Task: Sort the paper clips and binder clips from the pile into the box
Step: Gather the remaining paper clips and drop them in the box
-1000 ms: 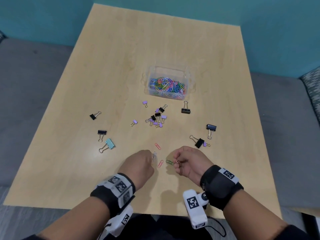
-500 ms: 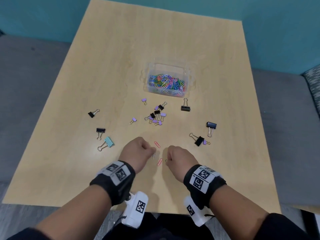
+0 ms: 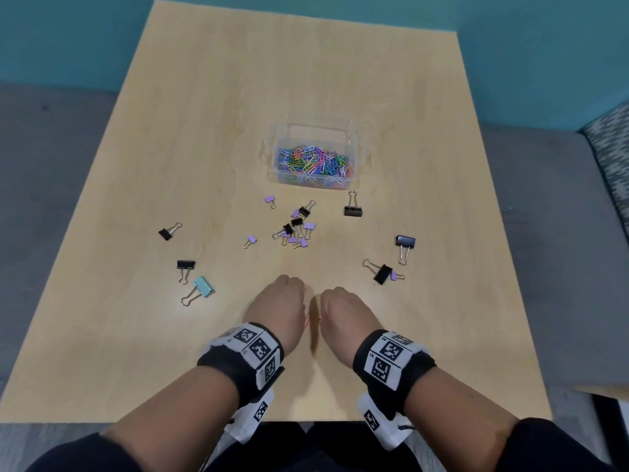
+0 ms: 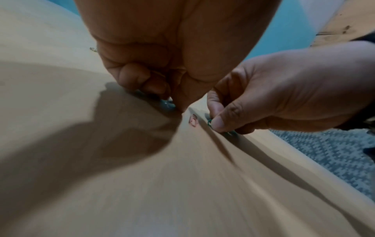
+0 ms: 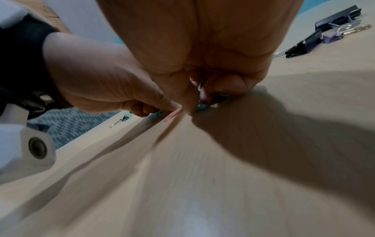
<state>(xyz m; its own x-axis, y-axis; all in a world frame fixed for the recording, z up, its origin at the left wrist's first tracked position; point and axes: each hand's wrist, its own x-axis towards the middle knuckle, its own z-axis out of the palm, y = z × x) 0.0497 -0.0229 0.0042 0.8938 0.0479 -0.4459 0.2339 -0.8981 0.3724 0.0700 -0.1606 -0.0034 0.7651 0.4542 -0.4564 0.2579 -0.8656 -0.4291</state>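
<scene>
Low centre of the head view, both hands curl knuckles-up on the counter (image 3: 143, 185): the left hand (image 3: 277, 308) pinches blue paper clips (image 4: 167, 104), the right hand (image 3: 345, 313) pinches a green paper clip (image 4: 210, 122); the box (image 3: 315, 180) sits mid-frame above scattered binder clips (image 3: 296, 226)

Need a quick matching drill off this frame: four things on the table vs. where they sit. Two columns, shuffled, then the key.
Things
1. clear box
2. light blue binder clip
3. left hand
4. small purple binder clip

Places
A. touching a black binder clip, right of the hands
B. beyond the scattered clips, full of coloured paper clips
C. left of the hands, beside another black clip
D. at the near edge of the table, close beside the right hand

Pairs: 1-B, 2-C, 3-D, 4-A
</scene>
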